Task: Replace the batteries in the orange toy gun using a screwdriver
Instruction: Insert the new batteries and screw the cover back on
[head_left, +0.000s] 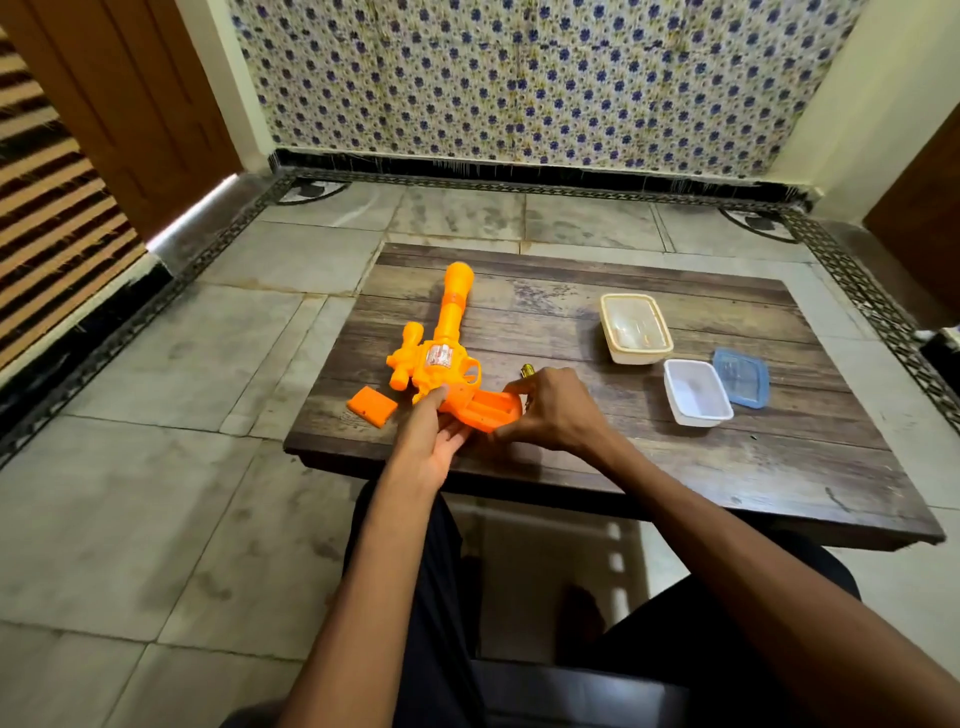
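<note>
At the left of the dark wooden plank counter (571, 467) lies a flat orange rectangular battery cover (371, 407), off the toy and just beside it. Next to it, the orange plastic toy gun (447, 358) lies on its side. Its long axis runs away from the person: the barrel points to the far edge, and the grip angles back toward the near right.

The left hand (431, 447) holds the gun from below, its forefinger laid straight on the body. The open battery compartment in the grip (493, 410) sits between the two hands, facing up. The right hand (553, 410) is the nearer to it and pinches the butt end between curled forefinger and thumb. Whether it also holds a battery I cannot tell.

A yellowish screwdriver handle tip (528, 370) peeks out behind that hand. The next move probably goes straight down into the compartment.
</note>
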